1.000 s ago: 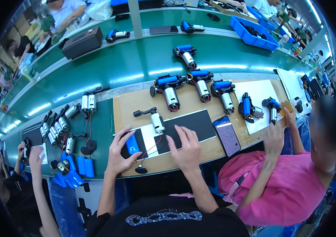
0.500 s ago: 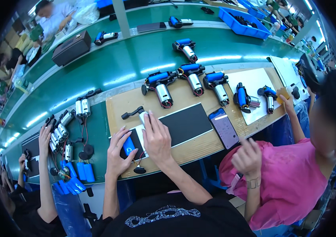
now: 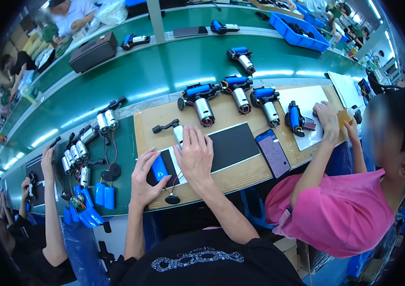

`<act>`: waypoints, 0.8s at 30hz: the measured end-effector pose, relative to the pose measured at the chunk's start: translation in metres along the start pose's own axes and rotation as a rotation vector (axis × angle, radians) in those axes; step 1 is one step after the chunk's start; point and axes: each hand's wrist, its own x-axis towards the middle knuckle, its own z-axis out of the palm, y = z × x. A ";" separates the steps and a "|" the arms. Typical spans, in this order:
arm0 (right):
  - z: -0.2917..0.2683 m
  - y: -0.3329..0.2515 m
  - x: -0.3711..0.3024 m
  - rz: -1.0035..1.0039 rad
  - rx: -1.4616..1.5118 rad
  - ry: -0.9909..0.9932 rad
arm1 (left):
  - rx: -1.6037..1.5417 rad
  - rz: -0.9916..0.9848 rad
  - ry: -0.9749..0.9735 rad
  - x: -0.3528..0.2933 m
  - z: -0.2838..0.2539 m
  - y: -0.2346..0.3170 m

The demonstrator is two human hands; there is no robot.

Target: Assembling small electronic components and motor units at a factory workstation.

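My left hand curves round a blue battery pack, with the thumb at its lower end and the fingers at its upper left. Beside it my right hand is closed over the lower part of a silver motor, whose end the fingers hide. A black arm-shaped part joins the motor's top. Thin wires run from under the hands to a round black disc near the board's front edge. Both hands rest over a black mat with white edging on the cardboard.
Several finished-looking motor and battery assemblies stand behind my hands. A phone lies right of the mat. Wired motors and battery packs crowd the left. A co-worker in pink reaches over the white sheet at right; another person's hand is at left.
The view has shifted slightly, moving the bench rightward in the picture. More of the motor shows above my right hand. The co-worker's raised hand has moved to an assembly on the white sheet.
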 end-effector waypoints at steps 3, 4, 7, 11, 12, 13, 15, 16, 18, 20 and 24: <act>0.009 0.005 0.003 0.065 0.011 -0.079 | -0.003 0.039 -0.030 -0.002 0.000 -0.005; 0.011 0.008 0.001 0.058 0.015 -0.079 | 0.001 0.036 -0.023 -0.001 0.000 -0.004; 0.011 0.014 -0.002 0.037 0.070 0.048 | -0.008 0.027 -0.065 0.005 0.000 0.001; 0.008 0.013 -0.007 0.060 0.154 0.023 | -0.023 0.049 -0.076 0.005 -0.005 -0.005; 0.008 0.010 -0.005 0.084 0.134 -0.011 | -0.004 0.026 -0.057 0.006 -0.008 -0.003; 0.008 0.008 -0.003 0.101 0.118 -0.050 | 0.031 0.049 0.009 0.006 -0.010 0.001; 0.011 0.006 -0.007 0.102 0.067 -0.076 | 0.117 0.094 0.142 -0.013 -0.022 0.008; 0.013 0.013 -0.006 0.091 0.025 -0.048 | 0.139 0.119 0.237 -0.025 -0.031 0.020; 0.015 0.027 -0.007 0.088 -0.030 -0.020 | 0.119 0.109 0.462 -0.068 -0.054 0.047; 0.005 0.028 -0.004 0.127 -0.066 0.012 | 0.266 0.062 0.697 -0.123 -0.074 0.048; 0.000 0.020 0.000 0.168 -0.009 -0.027 | 0.279 -0.712 0.926 -0.290 -0.105 -0.023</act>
